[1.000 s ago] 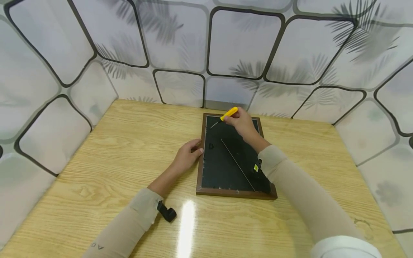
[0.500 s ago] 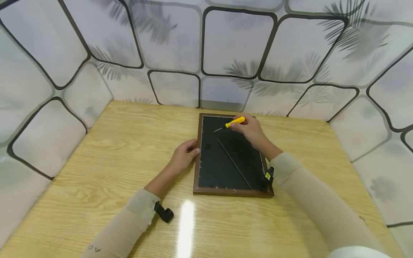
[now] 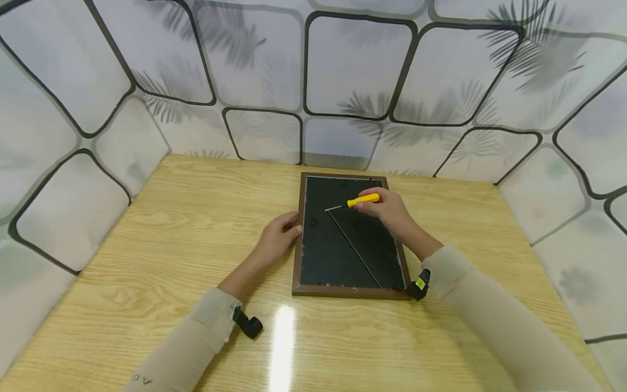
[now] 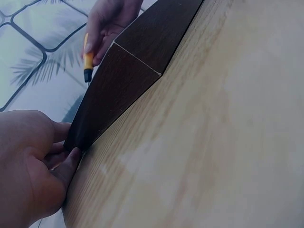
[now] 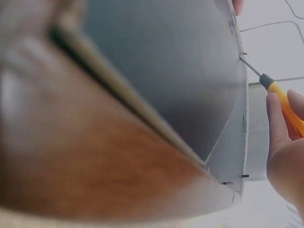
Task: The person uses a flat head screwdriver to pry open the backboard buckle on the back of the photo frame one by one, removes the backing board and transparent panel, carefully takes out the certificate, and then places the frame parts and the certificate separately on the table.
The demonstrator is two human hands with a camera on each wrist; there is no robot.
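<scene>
A brown picture frame lies on the table with its black backing board facing up. A thin slanted line, the edge of a stand flap, crosses the board. My left hand grips the frame's left side, thumb and fingers at the rim, as the left wrist view also shows. Above the upper half of the board, my right hand holds a screwdriver by its yellow handle. In the head view its tip points left, right at the upper end of the slanted line.
Small dark metal tabs stick out at the frame's inner edge in the right wrist view. The light wood table meets a patterned wall behind the frame and along the left side. A wrist camera sits on the left sleeve.
My right hand has moved down and a little right with the screwdriver, whose tip has come from the upper left to the slanted line's top. My left hand keeps its place on the frame.
</scene>
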